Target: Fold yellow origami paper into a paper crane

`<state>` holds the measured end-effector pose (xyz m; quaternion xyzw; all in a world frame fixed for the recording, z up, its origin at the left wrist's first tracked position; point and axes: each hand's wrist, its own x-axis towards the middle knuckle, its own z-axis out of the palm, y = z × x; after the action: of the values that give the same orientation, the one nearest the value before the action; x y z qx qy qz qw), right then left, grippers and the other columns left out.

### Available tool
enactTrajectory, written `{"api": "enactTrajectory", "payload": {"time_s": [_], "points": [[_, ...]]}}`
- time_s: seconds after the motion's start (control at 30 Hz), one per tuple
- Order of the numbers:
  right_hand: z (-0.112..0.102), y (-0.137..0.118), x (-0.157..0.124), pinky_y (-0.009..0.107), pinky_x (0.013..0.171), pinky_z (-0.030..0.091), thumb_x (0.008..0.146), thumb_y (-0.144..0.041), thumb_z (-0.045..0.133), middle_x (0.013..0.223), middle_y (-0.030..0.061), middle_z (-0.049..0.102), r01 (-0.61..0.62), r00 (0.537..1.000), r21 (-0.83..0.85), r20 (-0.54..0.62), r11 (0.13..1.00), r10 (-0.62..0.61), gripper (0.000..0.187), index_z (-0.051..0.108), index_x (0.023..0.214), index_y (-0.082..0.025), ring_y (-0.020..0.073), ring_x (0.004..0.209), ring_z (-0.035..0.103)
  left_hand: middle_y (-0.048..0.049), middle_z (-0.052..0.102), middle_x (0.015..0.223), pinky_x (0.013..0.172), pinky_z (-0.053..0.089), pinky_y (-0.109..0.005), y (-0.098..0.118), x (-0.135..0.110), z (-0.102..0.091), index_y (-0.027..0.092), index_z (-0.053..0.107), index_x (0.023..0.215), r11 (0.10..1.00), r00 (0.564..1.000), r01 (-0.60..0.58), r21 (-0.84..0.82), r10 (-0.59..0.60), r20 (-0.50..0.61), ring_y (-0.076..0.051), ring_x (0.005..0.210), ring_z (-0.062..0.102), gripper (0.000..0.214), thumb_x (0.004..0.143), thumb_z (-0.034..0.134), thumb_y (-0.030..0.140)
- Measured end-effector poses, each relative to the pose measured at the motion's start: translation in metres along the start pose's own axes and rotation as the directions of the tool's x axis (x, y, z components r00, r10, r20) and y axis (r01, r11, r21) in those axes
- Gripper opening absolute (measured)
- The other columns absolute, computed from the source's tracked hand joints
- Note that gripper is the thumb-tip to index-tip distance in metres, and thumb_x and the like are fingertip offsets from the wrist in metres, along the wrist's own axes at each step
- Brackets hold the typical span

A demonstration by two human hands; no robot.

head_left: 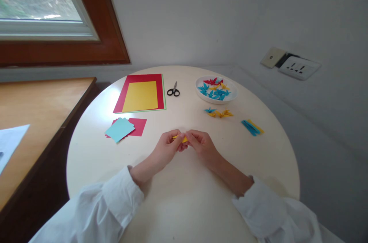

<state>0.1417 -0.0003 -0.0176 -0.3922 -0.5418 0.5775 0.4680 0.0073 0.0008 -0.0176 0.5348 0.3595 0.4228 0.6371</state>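
Note:
Between the fingertips of both hands is a small folded piece of yellow paper point(184, 140), mostly covered by the fingers. My left hand point(169, 144) pinches it from the left, thumb on top. From the other side my right hand point(200, 144) grips it, its thumb close to the left one. The hands meet just above the middle of the round white table point(184, 201). Beyond them and to the right lie a few folded paper cranes point(224, 114), yellow and blue. How the held paper is folded is hidden.
A white bowl point(217, 101) holds red, blue and yellow cranes. Black-handled scissors point(173, 91) lie beside large red and yellow sheets point(140, 96). Small light-blue squares point(119, 129) overlap red ones at left. Folded blue and yellow strips point(252, 127) sit near the right edge.

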Motion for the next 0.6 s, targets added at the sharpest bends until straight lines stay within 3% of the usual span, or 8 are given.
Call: {"api": "enactTrajectory", "payload": {"time_s": [0.6], "points": [[-0.0006, 0.0020, -0.0006, 0.036, 0.063, 0.057, 0.071, -0.054, 0.065, 0.057, -0.0005, 0.060, -0.072, 0.996, 0.141, -0.035, 0.987, 0.078, 0.039, 0.058, 0.060, -0.017, 0.0157, 0.054, 0.061, 0.0045, 0.040, 0.050, 0.056, 0.030, -0.025, 0.0056, 0.0016, -0.0025, 0.016, 0.042, 0.053, 0.964, 0.997, 0.080, -0.254, -0.075, 0.032, -0.009, 0.054, 0.041, 0.040, 0.079, 0.062, 0.039]]}}
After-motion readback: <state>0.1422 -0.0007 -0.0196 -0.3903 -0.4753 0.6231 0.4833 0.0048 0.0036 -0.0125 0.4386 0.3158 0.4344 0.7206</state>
